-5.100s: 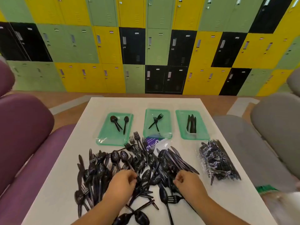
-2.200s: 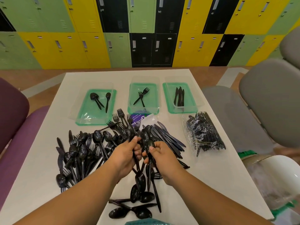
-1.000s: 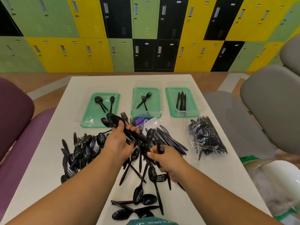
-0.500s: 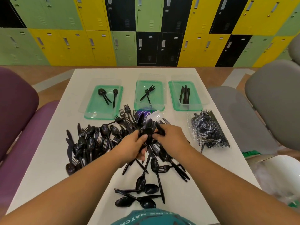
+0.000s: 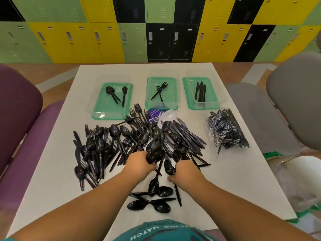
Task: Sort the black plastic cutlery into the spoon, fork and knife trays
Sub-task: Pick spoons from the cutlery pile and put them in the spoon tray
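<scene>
A big heap of black plastic cutlery (image 5: 121, 141) covers the middle of the white table (image 5: 57, 171). My left hand (image 5: 139, 164) grips a bundle of black spoons (image 5: 154, 150), bowls pointing away from me. My right hand (image 5: 185, 171) sits just right of it and pinches a single spoon (image 5: 168, 168) at the pile's near edge. Three green trays stand at the far side: the spoon tray (image 5: 104, 110) on the left, the fork tray (image 5: 171, 101) in the middle, the knife tray (image 5: 211, 103) on the right, each holding a few pieces.
A sealed clear bag of black cutlery (image 5: 225, 131) lies on the table's right. A purple and white wrapper (image 5: 156, 115) lies by the fork tray. Loose spoons (image 5: 152, 200) lie near me. Purple seat (image 5: 20, 129) to the left, grey chairs (image 5: 293, 101) to the right.
Both hands have drawn back toward me from the middle of the pile. My left hand still holds the spoon bundle; my right hand has separated from it and dropped to a spoon lower down.
</scene>
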